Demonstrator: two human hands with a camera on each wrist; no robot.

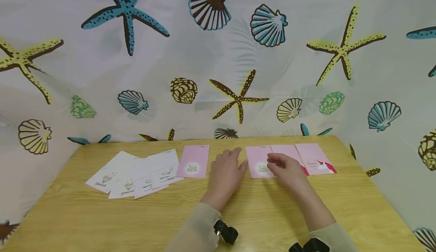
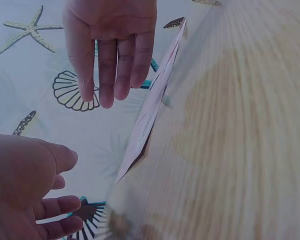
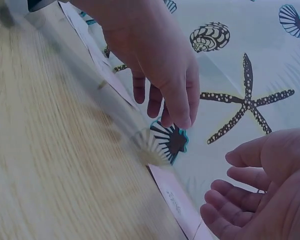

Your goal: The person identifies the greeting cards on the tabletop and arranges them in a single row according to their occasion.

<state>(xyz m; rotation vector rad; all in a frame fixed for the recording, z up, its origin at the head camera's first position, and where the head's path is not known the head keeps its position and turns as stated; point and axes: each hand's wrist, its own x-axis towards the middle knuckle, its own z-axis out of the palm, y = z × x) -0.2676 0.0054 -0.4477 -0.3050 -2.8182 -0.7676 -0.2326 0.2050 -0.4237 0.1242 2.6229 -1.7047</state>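
Observation:
In the head view my left hand (image 1: 225,174) hovers over the table between two pink cards, its fingers spread and holding nothing. To its left lies a pink card (image 1: 194,153) with a round white patch of gold lettering. A similar pink card (image 1: 256,155) is to its right. My right hand (image 1: 289,171) is over that card's right side, fingers loosely bent with nothing between them. Partly behind it is another pink card (image 1: 283,150); beside that lies a pink unicorn card (image 1: 311,155). In the right wrist view, my right hand (image 3: 270,185) appears above the pink cards.
White cards overlap at the table's left: two with gold diamond drawings (image 1: 120,163) and two with small winged drawings (image 1: 163,159). The wooden table (image 1: 136,225) meets a shell-and-starfish cloth (image 1: 204,59) at its back edge.

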